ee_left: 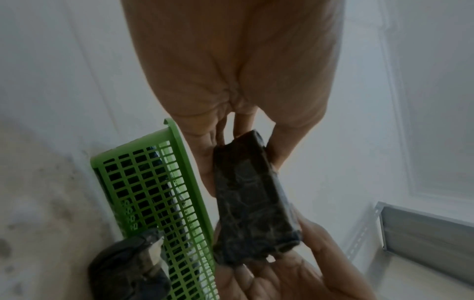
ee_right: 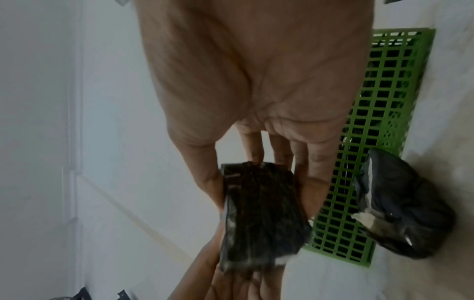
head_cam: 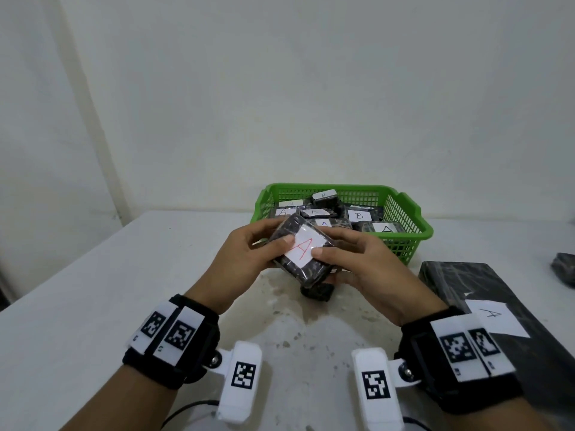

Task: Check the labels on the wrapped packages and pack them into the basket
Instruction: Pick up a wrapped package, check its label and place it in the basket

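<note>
Head view: both hands up over the middle of the counter [head_cam: 93, 290], sharing one wrapped package.
Package: dark, plastic-wrapped package [head_cam: 303, 255], tilted, white label [head_cam: 303, 245] facing up with a red "A" on it.
Left hand: left hand [head_cam: 245, 259] grips the package's left side, thumb on the label's edge, fingers curled behind.
Right hand: right hand [head_cam: 364, 269] grips the right side, thumb pressed at the label's lower corner, fingers wrapped underneath.
Left wrist view: the package [ee_left: 254, 205] shows its dark underside, pinched between both hands, beside the basket's mesh wall [ee_left: 153, 192].
Right wrist view: same grip from the other side, fingers [ee_right: 284, 152] curled round the package's far end.
Basket: green mesh basket [head_cam: 413, 231] sits toward the counter's far edge, right of centre, holding several dark packages with labels reading "A" and "B".
Small bundle: a small dark bundle [head_cam: 317, 292] lies on the counter just below the held package, near the basket's front wall.
Large parcel: a big flat dark parcel [head_cam: 466, 281] lies along the counter's right edge, white "A" label [head_cam: 494, 317] on top.
Right edge: another dark wrapped lump [head_cam: 564, 270] is cut off by the frame.
Counter surface: pale, white-grey, with brownish blotchy stains in the middle near the front edge.
Room: plain off-white wall [head_cam: 280, 88] behind the counter's far edge; the counter's far-left corner meets it.
</note>
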